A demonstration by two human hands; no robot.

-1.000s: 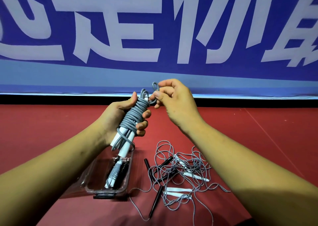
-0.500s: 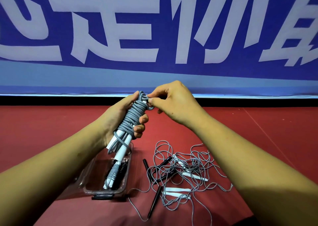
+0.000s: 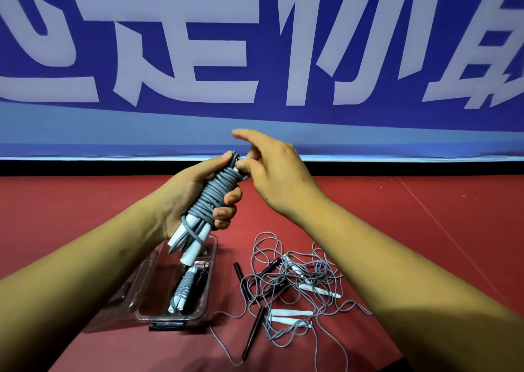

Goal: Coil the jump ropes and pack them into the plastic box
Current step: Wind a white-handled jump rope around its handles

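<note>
- Left hand (image 3: 190,198) grips the coiled rope (image 3: 212,194), fingers wrapped round it, above the plastic box (image 3: 210,286).
- Right hand (image 3: 279,173) touches the coil's top, forefinger straight; whether it pinches is unclear.
- Loose ropes (image 3: 292,312) lie tangled beside the box.

The free loop of grey rope, pinched above the coiled jump rope (image 3: 211,198) by the right hand (image 3: 278,173) 1 s ago, was brought down onto the bundle's top and was no longer seen standing clear. The right index finger (image 3: 249,138) was lifted and straightened, the other fingers being curled against the top.
</note>
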